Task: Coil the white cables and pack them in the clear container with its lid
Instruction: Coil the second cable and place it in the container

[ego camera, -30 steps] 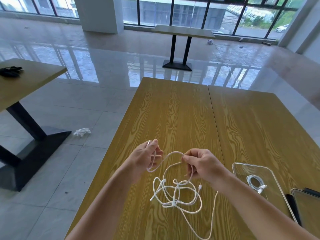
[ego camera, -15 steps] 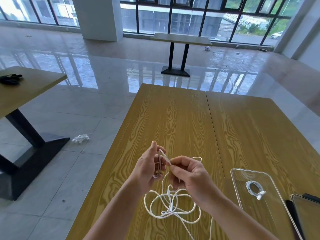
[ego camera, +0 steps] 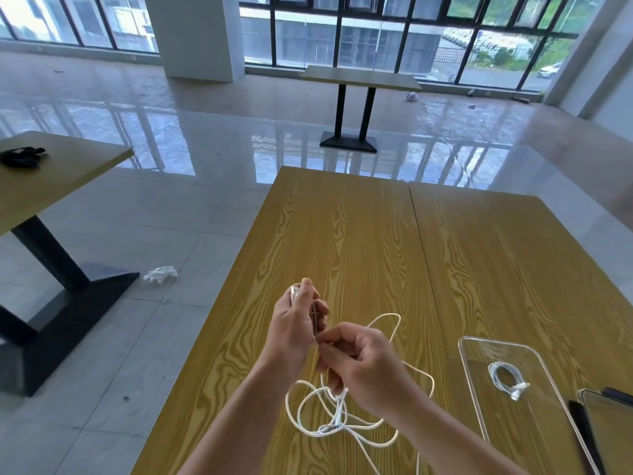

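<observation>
— Cable work, then: how is the person getting on?

— The left hand (ego camera: pixel 296 332) grips one end of the white cable (ego camera: pixel 342 411), its plug poking up above the thumb and a few strands running down across the palm. The right hand (ego camera: pixel 363 366) sits just beside it, nearly touching, fingers curled and pinching the cord where it leaves the left.

— And the slack?

— Lying in loose, crossing loops on the counter (ego camera: pixel 342 234), below and beyond both hands, with a tail running off toward the person.

— So how would you wind it well?

— My guess: keep the left hand clamped as the anchor, let the right slide down the cord, then lay each turn the same size over the left fingers. Feed slowly, since those crossings could snag into a knot if yanked.

— Where does it go afterward?

— Into the clear container (ego camera: pixel 476 351), to the right of the right hand; a small coiled cable (ego camera: pixel 505 375) already lies inside. Past that, at the edge of view, is what may be the lid (ego camera: pixel 608 430), though I can't be sure.
</observation>
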Available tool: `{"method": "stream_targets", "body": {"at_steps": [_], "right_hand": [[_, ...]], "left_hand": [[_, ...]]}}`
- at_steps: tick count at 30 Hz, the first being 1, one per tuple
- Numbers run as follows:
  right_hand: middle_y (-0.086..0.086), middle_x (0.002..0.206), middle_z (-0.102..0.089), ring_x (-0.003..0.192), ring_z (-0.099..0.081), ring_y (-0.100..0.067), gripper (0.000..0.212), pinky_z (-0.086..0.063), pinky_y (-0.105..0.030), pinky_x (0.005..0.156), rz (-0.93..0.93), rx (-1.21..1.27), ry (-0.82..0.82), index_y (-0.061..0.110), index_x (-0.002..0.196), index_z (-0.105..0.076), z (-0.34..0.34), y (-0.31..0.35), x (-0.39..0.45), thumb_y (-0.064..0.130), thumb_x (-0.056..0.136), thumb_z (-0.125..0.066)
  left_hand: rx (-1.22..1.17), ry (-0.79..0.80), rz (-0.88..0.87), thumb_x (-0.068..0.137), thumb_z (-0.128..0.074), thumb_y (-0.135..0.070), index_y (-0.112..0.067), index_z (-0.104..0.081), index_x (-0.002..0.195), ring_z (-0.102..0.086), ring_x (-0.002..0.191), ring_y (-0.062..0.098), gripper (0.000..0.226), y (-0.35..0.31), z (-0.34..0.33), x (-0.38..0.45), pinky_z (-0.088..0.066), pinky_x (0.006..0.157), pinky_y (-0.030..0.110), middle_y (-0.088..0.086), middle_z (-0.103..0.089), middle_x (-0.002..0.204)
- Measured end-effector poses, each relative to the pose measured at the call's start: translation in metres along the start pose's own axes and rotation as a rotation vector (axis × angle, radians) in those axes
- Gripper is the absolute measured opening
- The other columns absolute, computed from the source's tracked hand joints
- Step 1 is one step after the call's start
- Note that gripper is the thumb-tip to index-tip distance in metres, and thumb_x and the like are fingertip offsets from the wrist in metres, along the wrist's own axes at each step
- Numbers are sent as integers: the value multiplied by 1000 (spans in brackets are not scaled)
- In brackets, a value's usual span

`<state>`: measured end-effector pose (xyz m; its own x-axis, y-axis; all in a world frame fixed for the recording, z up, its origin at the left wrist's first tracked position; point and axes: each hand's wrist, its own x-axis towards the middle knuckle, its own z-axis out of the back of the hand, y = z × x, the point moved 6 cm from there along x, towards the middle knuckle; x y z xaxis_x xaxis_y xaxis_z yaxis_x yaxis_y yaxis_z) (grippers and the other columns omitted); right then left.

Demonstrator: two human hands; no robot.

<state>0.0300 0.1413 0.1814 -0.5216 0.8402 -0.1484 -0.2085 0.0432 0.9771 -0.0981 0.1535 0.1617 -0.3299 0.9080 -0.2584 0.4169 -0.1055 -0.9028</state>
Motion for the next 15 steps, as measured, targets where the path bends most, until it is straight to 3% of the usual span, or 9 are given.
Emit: {"method": "stream_targets", "body": {"at_steps": [6,9,11,15], "right_hand": [[6,72,-72,58,-55,-10,22,-46,-21,55,-193,-223,406,35,94,-76,4,-28,-9,26,101,-57],[9,74,-72,57,-56,-3,21,-46,-16,54,-327,-442,573,30,101,-76,10,-40,-13,29,101,-54],[8,70,-69,50,-55,1,21,-43,-13,48,-370,-569,551,26,97,-75,17,-46,-9,29,101,-55],[3,63,-60,41,-43,-3,22,-35,-19,40,-347,-673,245,17,89,-73,39,-48,10,25,100,-56]], "left_hand": [[-166,-155,97,101,-50,-42,-12,-56,92,-56,49,13,32,-14,32,24,-45,41,25,5,-66,62],[-256,-158,107,100,-52,-44,-12,-56,92,-54,48,14,33,-26,43,35,-42,39,25,7,-64,65],[-241,-99,116,99,-52,-45,-13,-57,92,-55,50,15,33,-31,44,39,-42,39,26,8,-65,67],[-23,83,141,100,-48,-43,-12,-59,92,-60,56,15,34,-28,28,30,-48,46,27,7,-68,71]]}}
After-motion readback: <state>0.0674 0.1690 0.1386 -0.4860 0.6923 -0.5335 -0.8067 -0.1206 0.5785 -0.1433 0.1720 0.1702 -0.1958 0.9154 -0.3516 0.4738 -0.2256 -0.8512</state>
